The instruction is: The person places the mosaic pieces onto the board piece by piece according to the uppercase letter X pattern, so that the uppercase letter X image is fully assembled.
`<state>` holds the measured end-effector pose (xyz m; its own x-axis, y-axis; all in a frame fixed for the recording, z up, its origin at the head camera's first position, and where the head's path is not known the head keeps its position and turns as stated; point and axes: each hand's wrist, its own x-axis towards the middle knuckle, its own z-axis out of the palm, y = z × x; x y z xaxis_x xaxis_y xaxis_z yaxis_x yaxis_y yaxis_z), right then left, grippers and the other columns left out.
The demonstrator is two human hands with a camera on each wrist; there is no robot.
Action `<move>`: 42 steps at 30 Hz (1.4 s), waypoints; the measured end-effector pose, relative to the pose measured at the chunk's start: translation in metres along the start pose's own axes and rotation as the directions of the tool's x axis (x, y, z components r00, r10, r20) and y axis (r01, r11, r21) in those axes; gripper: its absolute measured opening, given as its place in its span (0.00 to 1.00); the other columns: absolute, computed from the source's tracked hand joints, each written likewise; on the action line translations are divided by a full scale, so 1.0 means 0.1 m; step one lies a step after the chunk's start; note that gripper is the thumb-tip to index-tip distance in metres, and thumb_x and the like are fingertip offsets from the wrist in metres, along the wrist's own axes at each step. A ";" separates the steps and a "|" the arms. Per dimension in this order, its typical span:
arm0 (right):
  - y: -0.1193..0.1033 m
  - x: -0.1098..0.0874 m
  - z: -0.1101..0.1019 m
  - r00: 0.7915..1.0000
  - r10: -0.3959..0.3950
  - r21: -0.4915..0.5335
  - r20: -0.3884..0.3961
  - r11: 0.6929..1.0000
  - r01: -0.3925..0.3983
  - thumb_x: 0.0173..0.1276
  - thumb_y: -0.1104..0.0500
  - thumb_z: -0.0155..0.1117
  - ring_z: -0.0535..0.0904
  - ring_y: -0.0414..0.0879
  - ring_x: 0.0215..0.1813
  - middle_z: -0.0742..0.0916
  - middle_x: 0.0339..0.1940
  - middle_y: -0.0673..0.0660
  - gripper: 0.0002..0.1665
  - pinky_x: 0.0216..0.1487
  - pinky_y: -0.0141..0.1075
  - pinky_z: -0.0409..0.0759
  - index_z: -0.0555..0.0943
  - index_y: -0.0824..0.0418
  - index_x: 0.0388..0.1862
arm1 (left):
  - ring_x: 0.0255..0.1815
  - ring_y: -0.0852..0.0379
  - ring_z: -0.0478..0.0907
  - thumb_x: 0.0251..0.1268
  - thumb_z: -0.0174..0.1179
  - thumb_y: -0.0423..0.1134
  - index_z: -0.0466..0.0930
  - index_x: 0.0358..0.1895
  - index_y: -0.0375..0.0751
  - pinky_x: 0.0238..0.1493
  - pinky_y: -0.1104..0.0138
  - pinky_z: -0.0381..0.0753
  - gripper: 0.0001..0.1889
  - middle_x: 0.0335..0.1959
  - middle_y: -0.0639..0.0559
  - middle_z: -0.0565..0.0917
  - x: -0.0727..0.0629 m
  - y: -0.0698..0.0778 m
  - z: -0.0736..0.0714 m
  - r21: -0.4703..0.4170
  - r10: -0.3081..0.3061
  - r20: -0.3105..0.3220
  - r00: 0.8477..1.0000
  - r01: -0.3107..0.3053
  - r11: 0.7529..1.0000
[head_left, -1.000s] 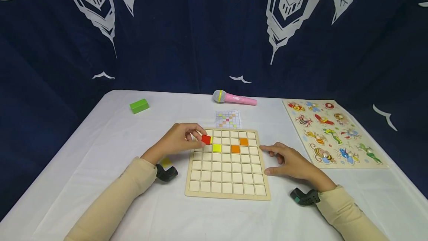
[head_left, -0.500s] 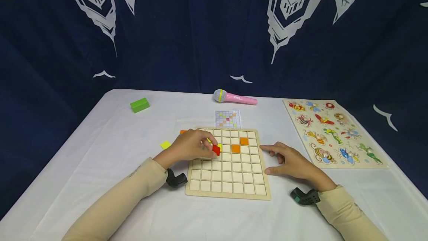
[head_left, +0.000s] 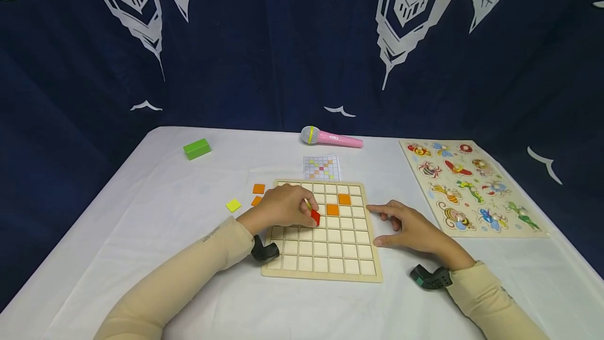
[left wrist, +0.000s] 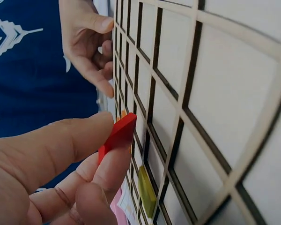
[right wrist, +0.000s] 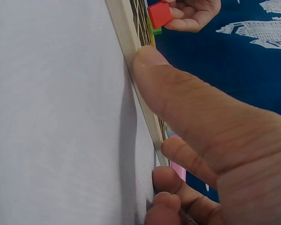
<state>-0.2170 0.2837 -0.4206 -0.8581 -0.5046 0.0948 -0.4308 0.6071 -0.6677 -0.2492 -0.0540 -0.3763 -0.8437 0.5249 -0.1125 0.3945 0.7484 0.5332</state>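
Note:
A red square tile (head_left: 315,218) is pinched between the thumb and fingers of my left hand (head_left: 285,206). It hovers tilted over the wooden grid board (head_left: 321,265), apart from the board in the left wrist view. Two orange tiles (head_left: 338,204) lie in the board's upper right cells. A yellow tile (left wrist: 146,192) shows on the board in the left wrist view; my left hand covers most of that area in the head view. My right hand (head_left: 410,227) touches the board's right edge with thumb and index finger, holding nothing.
Left of the board lie a loose yellow tile (head_left: 233,205) and orange tiles (head_left: 258,188). Behind it are a printed grid card (head_left: 322,168) and a pink microphone (head_left: 337,140). A green block (head_left: 197,149) stands back left, an insect puzzle (head_left: 472,188) at right.
My left hand has carried the red tile rightward and slightly nearer across the board, uncovering the loose tiles on the left. My right hand has stayed at the board's edge.

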 end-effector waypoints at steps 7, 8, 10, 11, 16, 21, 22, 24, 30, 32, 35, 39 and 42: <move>-0.01 0.00 0.00 1.000 0.001 -0.010 -0.004 1.000 -0.001 0.59 0.56 0.88 0.68 0.39 0.36 0.76 0.43 0.50 0.44 0.38 0.33 0.69 0.80 0.69 0.72 | 0.32 0.62 0.80 0.59 0.81 0.45 0.91 0.47 0.54 0.37 0.60 0.76 0.14 0.30 0.69 0.87 0.03 0.05 0.04 0.009 -0.013 0.012 1.000 0.013 1.000; -0.01 0.00 0.00 1.000 0.001 -0.011 -0.004 1.000 -0.001 0.59 0.56 0.88 0.68 0.39 0.36 0.76 0.43 0.50 0.44 0.38 0.33 0.69 0.80 0.69 0.72 | 0.32 0.62 0.80 0.59 0.81 0.45 0.91 0.47 0.54 0.36 0.60 0.76 0.14 0.30 0.68 0.87 0.04 0.06 0.04 0.008 -0.014 0.012 1.000 0.014 1.000; -0.01 0.00 0.00 1.000 -0.001 -0.011 -0.005 1.000 0.000 0.59 0.56 0.88 0.68 0.39 0.36 0.76 0.43 0.51 0.44 0.38 0.33 0.69 0.80 0.69 0.72 | 0.32 0.61 0.80 0.60 0.81 0.45 0.91 0.47 0.54 0.36 0.60 0.76 0.14 0.30 0.68 0.87 0.04 0.06 0.05 0.008 -0.015 0.014 1.000 0.015 1.000; -0.01 0.00 0.00 1.000 -0.002 -0.011 -0.005 1.000 0.002 0.60 0.56 0.88 0.68 0.39 0.36 0.76 0.43 0.51 0.44 0.38 0.33 0.69 0.80 0.70 0.72 | 0.32 0.62 0.80 0.60 0.81 0.45 0.91 0.47 0.54 0.36 0.60 0.76 0.13 0.30 0.68 0.87 0.04 0.06 0.06 0.008 -0.015 0.014 1.000 0.015 1.000; -0.02 0.00 -0.01 1.000 -0.003 -0.015 -0.004 1.000 0.003 0.60 0.56 0.87 0.68 0.39 0.36 0.76 0.43 0.51 0.44 0.38 0.33 0.69 0.80 0.70 0.72 | 0.34 0.63 0.80 0.60 0.81 0.46 0.91 0.47 0.54 0.36 0.62 0.77 0.13 0.31 0.68 0.87 0.05 0.08 0.07 0.021 -0.008 0.015 1.000 0.008 1.000; -0.03 0.01 -0.01 1.000 -0.005 -0.018 -0.001 1.000 0.005 0.60 0.56 0.87 0.68 0.39 0.36 0.76 0.43 0.51 0.44 0.38 0.33 0.69 0.80 0.70 0.72 | 0.34 0.63 0.79 0.60 0.81 0.46 0.91 0.46 0.54 0.37 0.61 0.77 0.13 0.30 0.67 0.87 0.05 0.09 0.08 0.050 -0.009 0.009 1.000 0.008 0.999; -0.03 0.01 -0.01 1.000 -0.004 -0.018 -0.001 1.000 0.004 0.60 0.56 0.87 0.68 0.39 0.36 0.76 0.43 0.51 0.44 0.38 0.34 0.69 0.80 0.70 0.72 | 0.34 0.63 0.79 0.60 0.81 0.46 0.90 0.46 0.54 0.38 0.61 0.77 0.13 0.30 0.67 0.86 0.05 0.09 0.08 0.058 -0.010 0.008 1.000 0.009 0.998; -0.03 0.01 -0.02 1.000 -0.002 -0.018 -0.001 1.000 0.002 0.60 0.56 0.87 0.68 0.39 0.36 0.76 0.43 0.51 0.44 0.38 0.34 0.69 0.80 0.70 0.72 | 0.35 0.62 0.78 0.60 0.81 0.46 0.90 0.45 0.54 0.39 0.61 0.76 0.13 0.30 0.67 0.85 0.05 0.09 0.08 0.076 -0.015 0.009 1.000 0.014 0.997; -0.04 0.01 -0.02 1.000 0.007 -0.018 0.002 1.000 -0.007 0.60 0.55 0.87 0.68 0.39 0.36 0.76 0.43 0.51 0.44 0.38 0.34 0.69 0.80 0.70 0.72 | 0.34 0.62 0.77 0.60 0.80 0.46 0.89 0.46 0.54 0.39 0.61 0.75 0.13 0.31 0.66 0.83 0.05 0.08 0.10 0.109 -0.025 0.014 1.000 0.023 0.994; -0.04 0.01 -0.02 1.000 0.005 -0.018 0.002 1.000 -0.005 0.60 0.55 0.87 0.68 0.39 0.36 0.76 0.43 0.50 0.44 0.38 0.34 0.69 0.80 0.70 0.72 | 0.34 0.62 0.77 0.60 0.80 0.46 0.89 0.46 0.55 0.38 0.61 0.75 0.13 0.31 0.67 0.84 0.04 0.06 0.10 0.106 -0.023 0.014 1.000 0.022 0.994; -0.03 0.01 -0.02 1.000 -0.002 -0.016 0.000 1.000 0.002 0.60 0.56 0.88 0.68 0.39 0.36 0.76 0.43 0.51 0.44 0.38 0.33 0.69 0.80 0.70 0.72 | 0.34 0.62 0.78 0.61 0.78 0.47 0.89 0.49 0.54 0.38 0.60 0.75 0.14 0.30 0.69 0.85 0.02 0.05 0.10 0.086 -0.019 0.010 1.000 0.018 0.996; -0.03 0.01 -0.01 1.000 -0.003 -0.011 -0.001 1.000 0.003 0.59 0.56 0.87 0.68 0.39 0.36 0.76 0.43 0.51 0.44 0.38 0.34 0.69 0.80 0.70 0.72 | 0.34 0.62 0.78 0.66 0.75 0.48 0.88 0.51 0.53 0.37 0.60 0.75 0.14 0.28 0.71 0.85 -0.04 0.02 0.09 0.077 0.007 -0.032 0.999 -0.005 0.997; -0.04 0.01 -0.01 1.000 0.000 -0.010 0.001 1.000 0.000 0.60 0.56 0.87 0.68 0.39 0.36 0.76 0.43 0.51 0.44 0.38 0.34 0.69 0.80 0.70 0.72 | 0.33 0.63 0.77 0.68 0.73 0.48 0.88 0.52 0.53 0.34 0.62 0.75 0.13 0.28 0.72 0.85 -0.12 -0.02 0.07 0.093 0.040 -0.088 0.995 -0.032 0.995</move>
<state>-0.2169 0.2816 -0.4172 -0.8577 -0.5055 0.0940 -0.4337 0.6132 -0.6602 -0.2377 -0.0591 -0.3819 -0.8558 0.5170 -0.0165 0.4537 0.7656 0.4561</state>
